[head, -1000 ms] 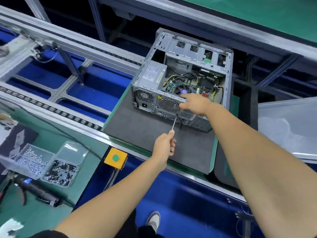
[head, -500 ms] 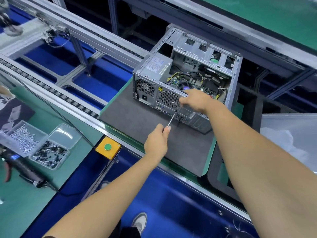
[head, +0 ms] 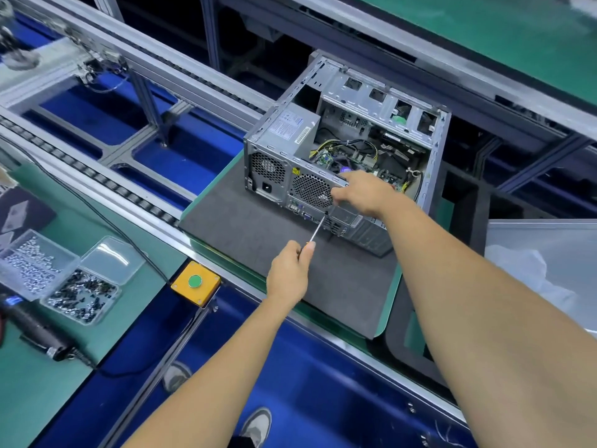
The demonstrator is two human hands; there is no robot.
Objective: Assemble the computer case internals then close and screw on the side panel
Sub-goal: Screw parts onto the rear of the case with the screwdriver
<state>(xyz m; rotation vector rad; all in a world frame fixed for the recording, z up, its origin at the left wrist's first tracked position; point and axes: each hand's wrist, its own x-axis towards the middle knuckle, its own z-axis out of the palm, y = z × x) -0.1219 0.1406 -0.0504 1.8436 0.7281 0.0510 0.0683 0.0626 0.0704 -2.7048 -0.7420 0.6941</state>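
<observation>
The computer case (head: 349, 156) lies on its side on the dark foam mat (head: 258, 227) of the conveyor pallet, open side up, so I look straight down on the power supply (head: 290, 127), the yellow and black cables and the board inside; the side panel is not on it. My left hand (head: 289, 273) is curled round the handle of a thin screwdriver (head: 315, 232), whose shaft runs up and away to the rear face of the case, the tip set just below the round fan grille (head: 311, 190). My right hand (head: 361, 192) rests over the top edge of that rear face, fingers bent down toward the spot where the tip meets the metal; whether they pinch a screw or only steady the case I cannot tell, since the hand hides it. I judge I am on a rear-panel screw, so the internals step is in hand and closing is a long way off. The next move calls for keeping the shaft in line with the screw and pressing in while I turn, with the right hand bracing the case so that it does not slide on the mat. To my left on the green bench (head: 38, 399) stand the clear trays of screws (head: 58, 279) and a powered driver (head: 38, 331), well apart from the case, and a yellow box with a green button (head: 195, 281) sits at the rail.
</observation>
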